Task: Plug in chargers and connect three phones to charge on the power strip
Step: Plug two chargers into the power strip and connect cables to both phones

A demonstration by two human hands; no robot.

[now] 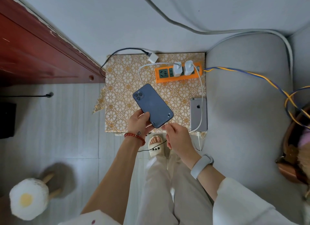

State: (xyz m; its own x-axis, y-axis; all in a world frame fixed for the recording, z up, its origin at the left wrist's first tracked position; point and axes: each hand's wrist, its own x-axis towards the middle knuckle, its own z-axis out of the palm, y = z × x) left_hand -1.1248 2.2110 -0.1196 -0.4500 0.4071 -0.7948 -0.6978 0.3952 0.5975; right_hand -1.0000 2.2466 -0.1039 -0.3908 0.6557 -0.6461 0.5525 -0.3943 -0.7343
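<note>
A dark blue phone [151, 105] is held face down above the patterned table [120, 90], gripped at its lower end by my left hand [140, 121]. My right hand [177, 137] pinches the end of a white cable [140, 74] right at the phone's bottom edge. That cable loops back to a white charger [177, 69] plugged into the orange power strip [176, 74]. A second white charger [188, 67] stands beside it, and its cable runs down to a silver phone [198, 114] lying face down at the table's right edge. A third white charger [153, 57] with a dark cable lies loose at the back.
A grey sofa cushion [248, 107] borders the table on the right, with a blue and yellow wire [251, 75] running from the strip across it. A red wooden cabinet [33, 57] stands at the left. A fried-egg-shaped stool [28, 198] stands on the floor at lower left.
</note>
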